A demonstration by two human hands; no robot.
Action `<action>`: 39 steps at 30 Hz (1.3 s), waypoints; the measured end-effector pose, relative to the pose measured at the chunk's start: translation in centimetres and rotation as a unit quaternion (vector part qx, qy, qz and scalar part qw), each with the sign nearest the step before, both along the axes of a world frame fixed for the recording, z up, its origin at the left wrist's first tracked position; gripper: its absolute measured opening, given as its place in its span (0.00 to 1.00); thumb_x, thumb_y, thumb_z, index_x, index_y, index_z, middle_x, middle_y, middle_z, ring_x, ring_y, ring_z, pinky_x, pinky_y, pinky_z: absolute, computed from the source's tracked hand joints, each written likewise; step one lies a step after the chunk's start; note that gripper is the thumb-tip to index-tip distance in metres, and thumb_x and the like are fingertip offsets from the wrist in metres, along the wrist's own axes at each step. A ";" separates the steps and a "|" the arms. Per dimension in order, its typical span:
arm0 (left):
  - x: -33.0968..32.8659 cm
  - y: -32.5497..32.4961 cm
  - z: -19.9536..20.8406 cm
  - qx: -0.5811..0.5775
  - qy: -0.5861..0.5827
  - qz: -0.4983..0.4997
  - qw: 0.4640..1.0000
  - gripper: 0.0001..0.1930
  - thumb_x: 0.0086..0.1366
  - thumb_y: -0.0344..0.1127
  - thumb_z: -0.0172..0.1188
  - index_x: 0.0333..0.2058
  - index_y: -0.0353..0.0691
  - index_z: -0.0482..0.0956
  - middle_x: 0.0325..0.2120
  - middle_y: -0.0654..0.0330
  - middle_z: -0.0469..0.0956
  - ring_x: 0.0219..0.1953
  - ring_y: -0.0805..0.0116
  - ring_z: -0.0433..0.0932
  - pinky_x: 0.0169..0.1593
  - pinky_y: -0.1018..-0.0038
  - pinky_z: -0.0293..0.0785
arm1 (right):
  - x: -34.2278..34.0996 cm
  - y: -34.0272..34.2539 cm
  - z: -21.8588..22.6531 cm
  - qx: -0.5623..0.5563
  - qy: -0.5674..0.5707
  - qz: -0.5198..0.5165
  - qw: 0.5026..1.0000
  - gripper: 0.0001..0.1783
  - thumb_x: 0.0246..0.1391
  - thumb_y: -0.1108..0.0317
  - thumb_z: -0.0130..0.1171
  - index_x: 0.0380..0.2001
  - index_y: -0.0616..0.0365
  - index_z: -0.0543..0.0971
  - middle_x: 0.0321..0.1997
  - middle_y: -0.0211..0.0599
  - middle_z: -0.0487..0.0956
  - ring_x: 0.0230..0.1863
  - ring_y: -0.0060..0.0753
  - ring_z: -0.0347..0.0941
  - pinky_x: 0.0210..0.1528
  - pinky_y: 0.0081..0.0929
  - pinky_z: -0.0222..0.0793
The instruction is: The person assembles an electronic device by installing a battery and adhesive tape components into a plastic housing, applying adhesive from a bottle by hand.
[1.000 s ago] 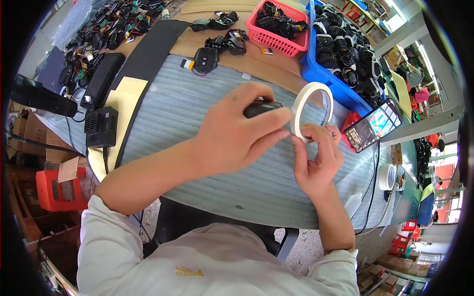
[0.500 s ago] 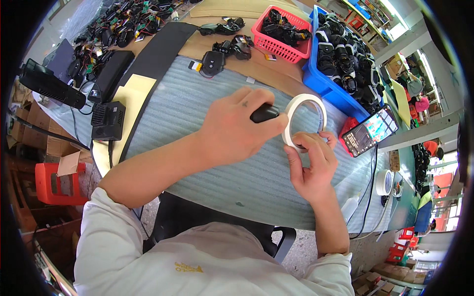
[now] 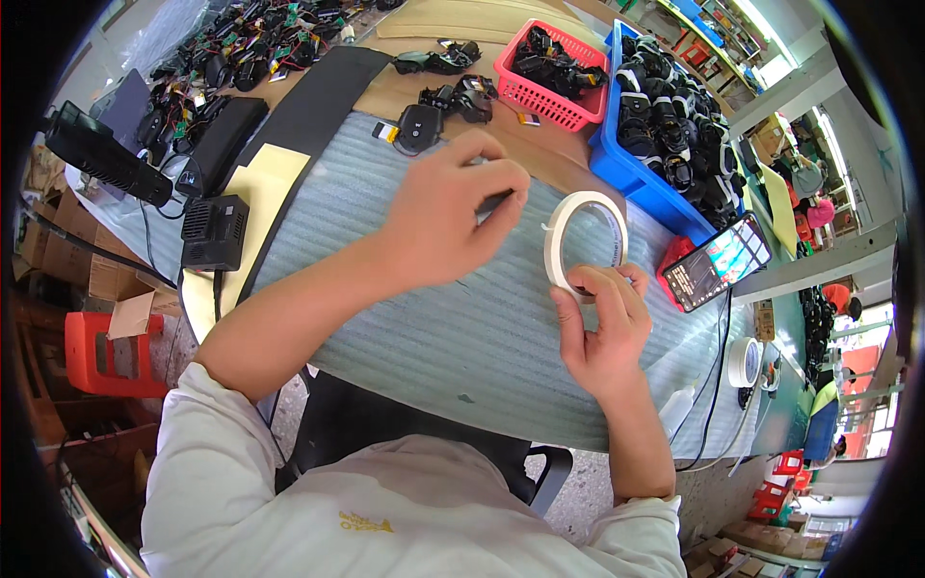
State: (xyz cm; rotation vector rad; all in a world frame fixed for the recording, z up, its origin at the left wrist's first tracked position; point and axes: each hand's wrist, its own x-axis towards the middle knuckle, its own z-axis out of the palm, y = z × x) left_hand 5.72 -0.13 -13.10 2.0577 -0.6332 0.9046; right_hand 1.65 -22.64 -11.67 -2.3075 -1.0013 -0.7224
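Observation:
My right hand (image 3: 609,323) grips a roll of white tape (image 3: 554,255) by its lower rim, thumb in front and fingers through the ring. A short loose tape end sticks out from the roll's left side. To the left, my left hand (image 3: 448,212) is closed around a small smooth black piece (image 3: 493,202), most of it hidden by the fingers. A gap separates this hand from the roll. Beyond my left hand lie a black rounded device part (image 3: 419,128) with a small battery (image 3: 385,131) beside it.
A pink basket (image 3: 568,114) and a blue crate (image 3: 636,178) of black devices stand at the far right. A phone (image 3: 718,262) leans on a red holder (image 3: 672,260). Another tape roll (image 3: 744,362) lies at right. Black charger (image 3: 214,233) and heaped electronics (image 3: 260,48) are at left.
My left hand has drawn back leftward from the tape roll and turned, so its fingers cover more of the black piece. The roll has shifted slightly left, and its loose end now shows.

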 end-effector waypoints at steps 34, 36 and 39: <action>-3.0 -5.3 17.4 0.588 -0.062 -0.201 0.781 0.05 0.52 0.37 0.64 0.23 0.45 0.77 0.26 0.65 0.73 0.28 0.60 0.77 0.28 0.65 0.73 | 0.8 -3.8 2.6 0.344 0.223 0.231 0.882 0.36 0.39 0.72 0.65 0.56 0.59 0.66 0.62 0.40 0.67 0.60 0.36 0.64 0.59 0.33 0.60; -3.8 -6.3 18.0 0.598 -0.089 -0.217 0.767 0.05 0.52 0.39 0.64 0.25 0.47 0.79 0.27 0.65 0.73 0.27 0.60 0.77 0.27 0.65 0.73 | 0.6 -3.4 2.8 0.243 0.247 0.329 0.878 0.53 0.37 0.66 0.69 0.68 0.58 0.56 0.69 0.42 0.60 0.66 0.38 0.59 0.62 0.36 0.59; -4.3 -6.3 18.1 0.500 -0.088 -0.281 0.814 0.05 0.51 0.38 0.65 0.27 0.48 0.80 0.27 0.65 0.74 0.27 0.60 0.77 0.26 0.65 0.72 | -0.1 -2.6 3.5 0.383 0.443 0.491 0.645 0.55 0.38 0.60 0.66 0.70 0.58 0.51 0.67 0.43 0.63 0.67 0.38 0.61 0.66 0.33 0.58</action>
